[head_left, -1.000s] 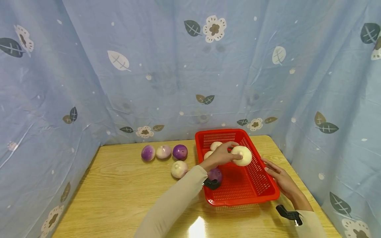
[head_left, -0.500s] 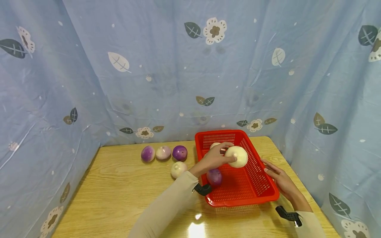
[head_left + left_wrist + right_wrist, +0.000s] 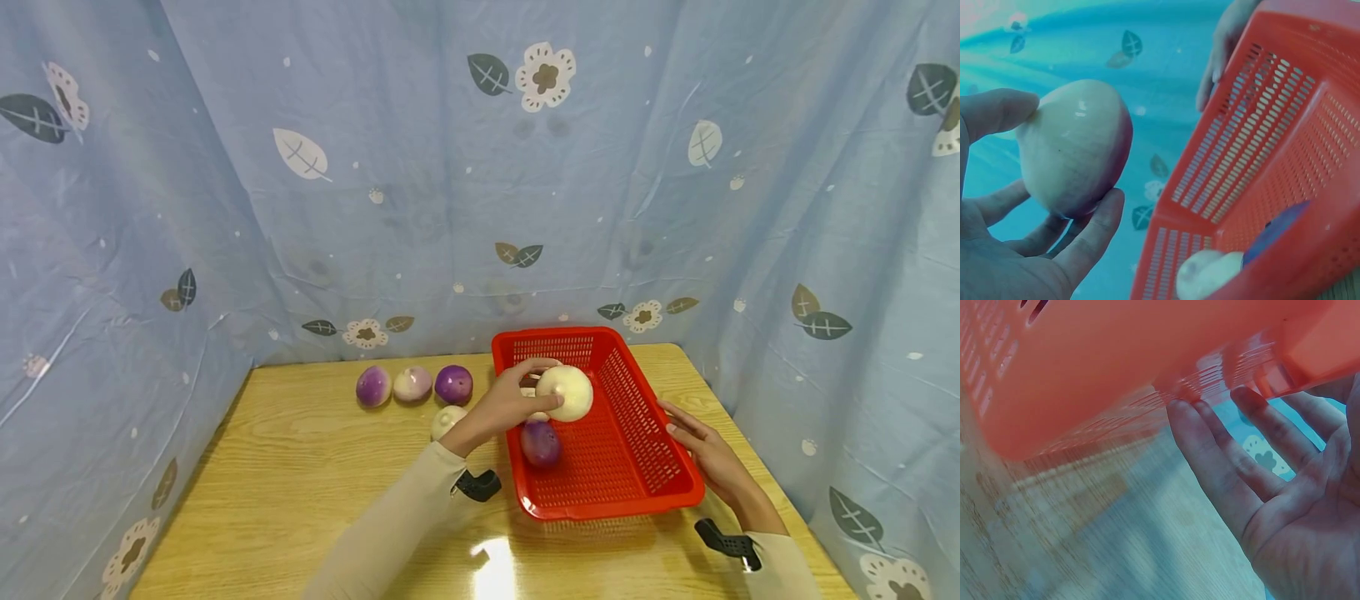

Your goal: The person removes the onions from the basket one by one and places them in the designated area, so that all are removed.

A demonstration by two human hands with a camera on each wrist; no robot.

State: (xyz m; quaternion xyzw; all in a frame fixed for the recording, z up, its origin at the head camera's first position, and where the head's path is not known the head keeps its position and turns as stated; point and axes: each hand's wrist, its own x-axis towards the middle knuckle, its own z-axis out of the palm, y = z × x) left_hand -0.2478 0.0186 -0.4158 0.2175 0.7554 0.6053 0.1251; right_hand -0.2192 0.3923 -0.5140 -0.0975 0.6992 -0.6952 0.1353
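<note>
My left hand [image 3: 504, 406] holds a turnip [image 3: 567, 393] between thumb and fingers, above the left side of the red plastic basket [image 3: 622, 506]. Seen from the left wrist, this turnip [image 3: 1075, 147] is mostly creamy white, with purple along its lower right side. Inside the basket, a purple turnip [image 3: 541, 444] lies by the left wall, and pale ones behind it are partly covered by the hand. My right hand [image 3: 712, 458] is at the basket's right side, its fairly straight fingers [image 3: 1210, 469] touching the outside just under the rim.
Left of the basket, a row of turnips stands on the wooden table [image 3: 300, 467]: a purple and white one [image 3: 373, 387], a pale one [image 3: 412, 383] and a dark purple one [image 3: 453, 384]. Another pale turnip [image 3: 447, 422] sits nearer. A blue patterned curtain [image 3: 405, 208] encloses the back and sides.
My left hand has moved left with the turnip, from over the basket's right half to its left side. The purple turnip in the basket is now uncovered. The right hand stays in place.
</note>
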